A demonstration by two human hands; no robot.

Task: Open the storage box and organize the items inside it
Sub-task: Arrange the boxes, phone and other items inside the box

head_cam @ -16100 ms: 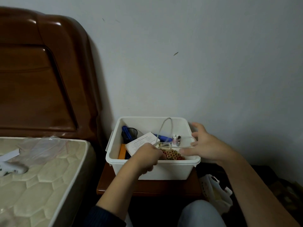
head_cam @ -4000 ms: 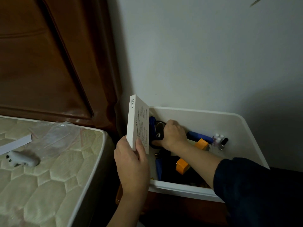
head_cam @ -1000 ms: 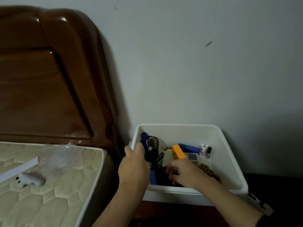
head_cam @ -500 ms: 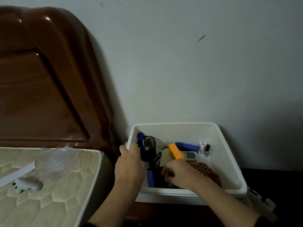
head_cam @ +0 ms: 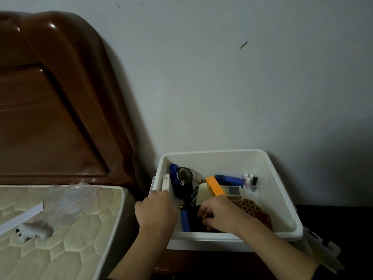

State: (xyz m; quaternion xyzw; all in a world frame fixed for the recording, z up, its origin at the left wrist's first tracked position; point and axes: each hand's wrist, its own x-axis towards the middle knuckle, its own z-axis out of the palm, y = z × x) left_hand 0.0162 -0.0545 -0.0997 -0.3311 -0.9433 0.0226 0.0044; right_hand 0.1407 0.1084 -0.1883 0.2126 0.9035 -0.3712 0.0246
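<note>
The white box (head_cam: 280, 190) is sitting open on a low wooden stand by the wall, beside the bed (head_cam: 60, 229), so the opening part looks done. The sorting is going on. The left hand (head_cam: 155, 211) is resting over the left rim, fingers bent by a thin white carton (head_cam: 166, 181) standing against that wall. The right hand (head_cam: 220, 215) is reaching down inside, fingers curled and pinching something small. Many things are lying mixed up, so more tidying seems left.

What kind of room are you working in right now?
Most likely a bedroom: a wooden headboard against the wall, a quilted mattress beside it, and the white storage box on a low bedside cabinet.
</note>
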